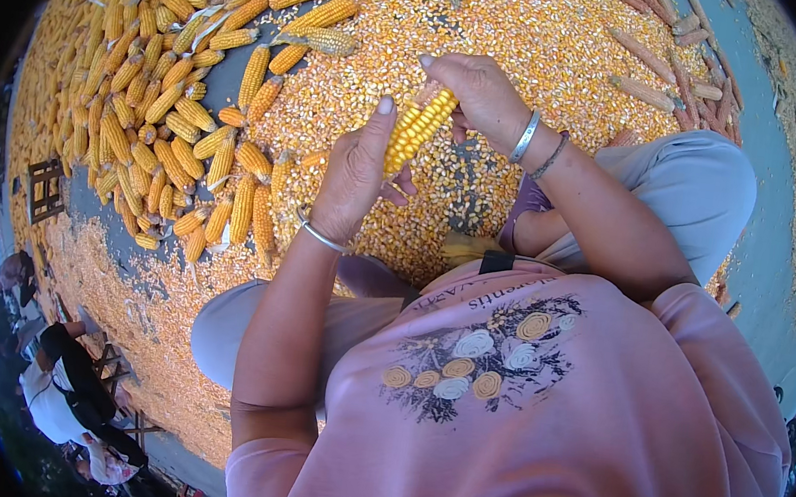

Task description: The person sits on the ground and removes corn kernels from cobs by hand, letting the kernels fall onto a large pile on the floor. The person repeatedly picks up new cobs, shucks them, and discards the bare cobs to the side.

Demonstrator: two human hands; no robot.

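Observation:
A yellow corn cob (417, 132) is held up in front of me, tilted, with part of its pale pinkish core showing near the top left. My left hand (353, 166) grips the lower left part of it, thumb raised alongside and fingertips curled at its bottom. My right hand (486, 103) is closed on the upper end, its thumb at the top and some fingertips hidden behind the cob. Loose kernels (383, 24) lie spread beneath my hands.
Whole cobs (144, 76) are heaped at left, stripped cobs (643, 90) lie upper right beside grey ground (760, 316). A dark wooden frame (45, 187) stands at far left. People (53, 397) are at lower left near stools. My bent legs (676, 190) flank the work.

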